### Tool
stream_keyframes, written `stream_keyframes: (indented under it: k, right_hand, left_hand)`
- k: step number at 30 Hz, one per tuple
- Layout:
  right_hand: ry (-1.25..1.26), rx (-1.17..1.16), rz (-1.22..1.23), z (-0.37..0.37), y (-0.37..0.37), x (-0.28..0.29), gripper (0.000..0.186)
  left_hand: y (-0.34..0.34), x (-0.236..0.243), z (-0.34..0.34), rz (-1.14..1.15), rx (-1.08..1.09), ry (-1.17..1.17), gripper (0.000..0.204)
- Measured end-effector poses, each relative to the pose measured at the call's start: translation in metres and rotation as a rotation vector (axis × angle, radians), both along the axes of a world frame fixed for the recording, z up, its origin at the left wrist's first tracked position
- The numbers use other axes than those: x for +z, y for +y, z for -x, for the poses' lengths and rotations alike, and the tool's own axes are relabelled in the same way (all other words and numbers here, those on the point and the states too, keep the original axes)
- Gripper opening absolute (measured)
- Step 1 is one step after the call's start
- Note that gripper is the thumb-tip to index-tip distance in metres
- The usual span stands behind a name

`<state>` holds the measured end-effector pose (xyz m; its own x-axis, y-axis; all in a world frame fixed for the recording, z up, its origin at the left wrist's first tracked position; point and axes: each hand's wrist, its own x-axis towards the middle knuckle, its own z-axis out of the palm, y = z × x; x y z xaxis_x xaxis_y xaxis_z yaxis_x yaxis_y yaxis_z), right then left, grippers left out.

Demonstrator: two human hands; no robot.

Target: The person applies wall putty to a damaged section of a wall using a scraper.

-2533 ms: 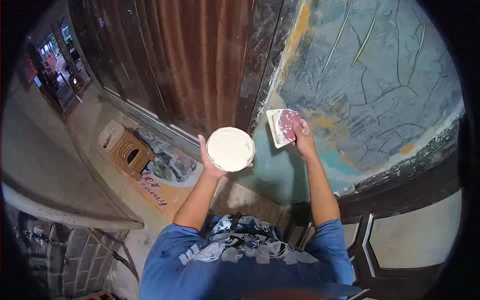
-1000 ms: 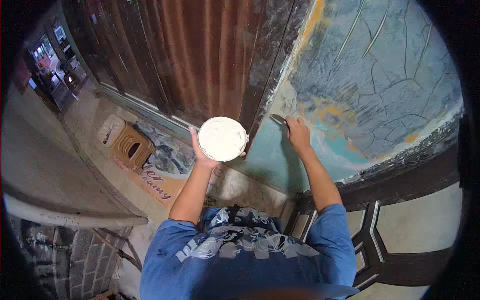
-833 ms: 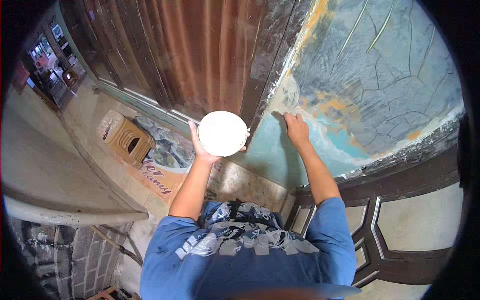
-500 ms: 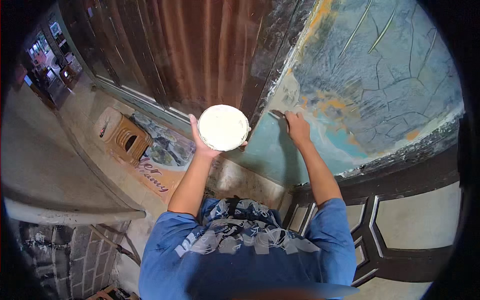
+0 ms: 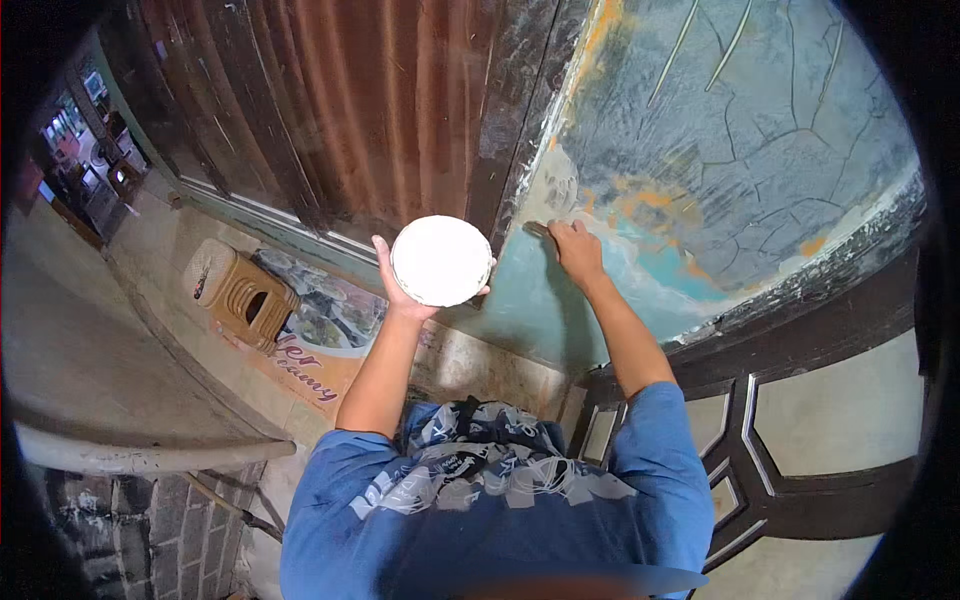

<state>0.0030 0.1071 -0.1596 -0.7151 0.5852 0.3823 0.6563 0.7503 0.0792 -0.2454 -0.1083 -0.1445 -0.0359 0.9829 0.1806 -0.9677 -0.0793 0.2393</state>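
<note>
My left hand [image 5: 395, 285] holds up a round white plate [image 5: 441, 260] full of white filler, near the edge of a rusty corrugated metal door [image 5: 330, 100]. My right hand [image 5: 575, 248] presses a flat scraper blade [image 5: 536, 228] against the cracked blue-green wall [image 5: 740, 130], by a pale patch next to the dark door frame. The blade shows only as a thin edge past my fingers.
A brown plastic stool [image 5: 240, 293] stands on a printed banner [image 5: 320, 330] on the floor below left. A dark panelled door [image 5: 800, 430] is at lower right. A curved concrete ledge [image 5: 120, 440] runs along the lower left.
My right hand turned the scraper, earlier held flat and face up beside the plate, and put it against the wall. The plate shifted slightly left and stays raised.
</note>
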Motion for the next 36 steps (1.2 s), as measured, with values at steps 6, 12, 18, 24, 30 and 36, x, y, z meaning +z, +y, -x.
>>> stream_keyframes:
  k: [6, 12, 18, 24, 30, 36]
  right_hand:
    - [0.101, 0.009, -0.067, 0.001, 0.012, 0.013, 0.027]
    - [-0.003, 0.037, -0.046, 0.000, 0.003, 0.001, 0.027]
    - [0.067, -0.061, -0.063, 0.001, 0.009, 0.006, 0.024]
    - [0.441, 0.017, 0.014, -0.001, -0.019, 0.031, 0.019]
    - [0.872, 0.168, 0.761, 0.004, -0.022, 0.071, 0.023]
    - [0.788, 0.158, 1.276, 0.008, -0.024, 0.087, 0.022]
  left_hand:
    - [-0.007, 0.006, 0.000, -0.038, -0.086, -0.181, 0.117]
    - [-0.003, -0.002, -0.004, 0.027, -0.017, -0.067, 0.114]
    - [-0.004, -0.001, -0.003, 0.080, 0.015, -0.091, 0.114]
    - [-0.001, -0.001, -0.001, 0.081, -0.048, -0.144, 0.113]
    - [0.016, -0.009, -0.009, 0.091, -0.020, 0.000, 0.112]
    - [0.020, 0.004, -0.025, 0.088, -0.050, 0.002, 0.115]
